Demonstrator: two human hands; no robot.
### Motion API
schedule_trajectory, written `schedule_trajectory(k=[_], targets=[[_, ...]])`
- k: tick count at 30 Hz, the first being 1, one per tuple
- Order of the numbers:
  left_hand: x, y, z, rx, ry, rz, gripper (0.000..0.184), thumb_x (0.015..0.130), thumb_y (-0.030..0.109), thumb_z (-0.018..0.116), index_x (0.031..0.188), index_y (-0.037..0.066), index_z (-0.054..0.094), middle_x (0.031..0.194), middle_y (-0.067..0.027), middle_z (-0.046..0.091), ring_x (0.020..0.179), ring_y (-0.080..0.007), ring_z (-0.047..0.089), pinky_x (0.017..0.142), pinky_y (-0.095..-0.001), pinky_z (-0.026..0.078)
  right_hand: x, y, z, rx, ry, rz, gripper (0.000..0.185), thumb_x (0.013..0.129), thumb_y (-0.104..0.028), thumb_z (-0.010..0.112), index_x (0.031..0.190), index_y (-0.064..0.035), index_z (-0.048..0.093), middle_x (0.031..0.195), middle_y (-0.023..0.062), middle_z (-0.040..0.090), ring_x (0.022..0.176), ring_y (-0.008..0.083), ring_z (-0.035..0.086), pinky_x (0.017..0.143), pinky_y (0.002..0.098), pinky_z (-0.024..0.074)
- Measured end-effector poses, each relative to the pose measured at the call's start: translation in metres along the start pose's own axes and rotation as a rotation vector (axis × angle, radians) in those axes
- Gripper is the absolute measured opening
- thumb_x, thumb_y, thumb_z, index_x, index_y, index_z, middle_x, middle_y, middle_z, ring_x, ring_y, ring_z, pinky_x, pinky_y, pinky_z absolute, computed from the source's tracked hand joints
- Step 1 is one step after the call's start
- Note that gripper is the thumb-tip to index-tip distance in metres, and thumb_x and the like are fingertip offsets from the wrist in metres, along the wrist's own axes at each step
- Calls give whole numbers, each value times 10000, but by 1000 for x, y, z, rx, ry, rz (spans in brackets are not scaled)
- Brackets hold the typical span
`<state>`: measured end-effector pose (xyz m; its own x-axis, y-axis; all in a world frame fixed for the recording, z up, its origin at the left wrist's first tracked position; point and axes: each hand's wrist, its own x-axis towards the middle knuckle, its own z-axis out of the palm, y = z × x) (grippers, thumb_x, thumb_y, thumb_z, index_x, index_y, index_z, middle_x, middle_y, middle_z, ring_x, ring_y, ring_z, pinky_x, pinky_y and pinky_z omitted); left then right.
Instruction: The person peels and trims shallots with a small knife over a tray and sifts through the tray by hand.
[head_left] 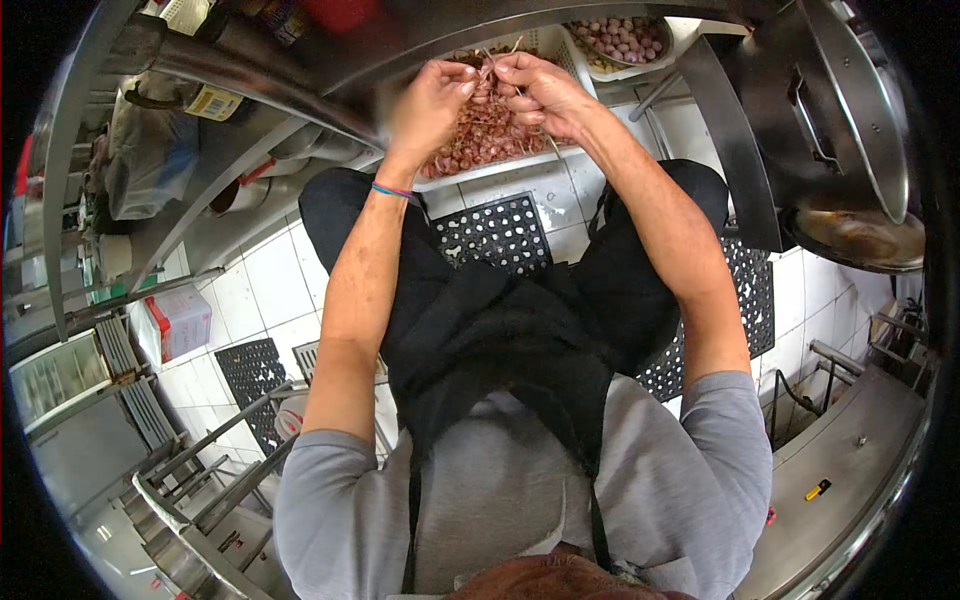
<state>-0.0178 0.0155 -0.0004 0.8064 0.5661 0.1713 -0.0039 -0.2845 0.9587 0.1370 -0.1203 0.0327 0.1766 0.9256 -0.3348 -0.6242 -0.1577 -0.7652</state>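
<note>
A white crate (455, 182) full of reddish-brown shallots (480, 140) stands on the floor before my knees. Over its far part my two hands come close together. My left hand (437, 100), with coloured bands at its wrist, is closed in a pinch at the thin dry stalks of a shallot (487, 72). Curled fingers of my right hand (548, 92) pinch the same small bunch from the other side. The fingers partly hide the shallot, so its bulb is hard to make out.
Beyond the crate to the right, a container (622, 45) holds pale purple peeled bulbs. A large metal pot (835, 110) hangs over at the right. A metal shelf bar (250, 75) crosses at the left. Perforated black mats (495, 232) cover parts of the tiled floor.
</note>
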Motion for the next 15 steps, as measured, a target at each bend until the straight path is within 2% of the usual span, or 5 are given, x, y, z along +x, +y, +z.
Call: schedule_trajectory(k=[1,4,8,11,15], targets=[[1,-2,-2,57,-1,-8,275,937,103,580,1173,-29,527,1035,-107,659,915,-162,657,808,-258,514,-1,-1,1,-62,29,-1,143,977,-173,519,1088,-84,503,751,-5,484,446,33,301,354,193,212],[-4,7,3,-105,24,-15,274,969,106,517,1194,-49,494,1088,-123,625,944,-201,660,822,-287,531,0,1,0,-107,81,36,147,977,-196,525,1095,-109,514,731,-16,480,441,37,292,354,205,196],[-7,29,5,-437,-6,-219,247,978,88,503,1169,-67,482,1086,-161,585,980,-231,632,841,-327,559,0,4,1,-157,225,33,168,972,-212,537,1109,-117,521,721,-20,478,433,40,270,360,224,185],[-5,31,2,-569,41,-374,232,982,93,490,1153,-64,500,1071,-154,592,947,-227,630,802,-312,553,6,6,-13,-220,260,4,192,947,-208,577,1102,-109,521,754,-3,517,465,59,353,373,243,248],[-1,13,-2,-797,45,-504,175,977,93,492,1074,-40,553,1017,-124,599,857,-193,595,742,-274,530,11,16,-10,-540,389,-38,262,917,-180,615,1123,-54,513,778,20,557,577,88,469,441,257,350]])
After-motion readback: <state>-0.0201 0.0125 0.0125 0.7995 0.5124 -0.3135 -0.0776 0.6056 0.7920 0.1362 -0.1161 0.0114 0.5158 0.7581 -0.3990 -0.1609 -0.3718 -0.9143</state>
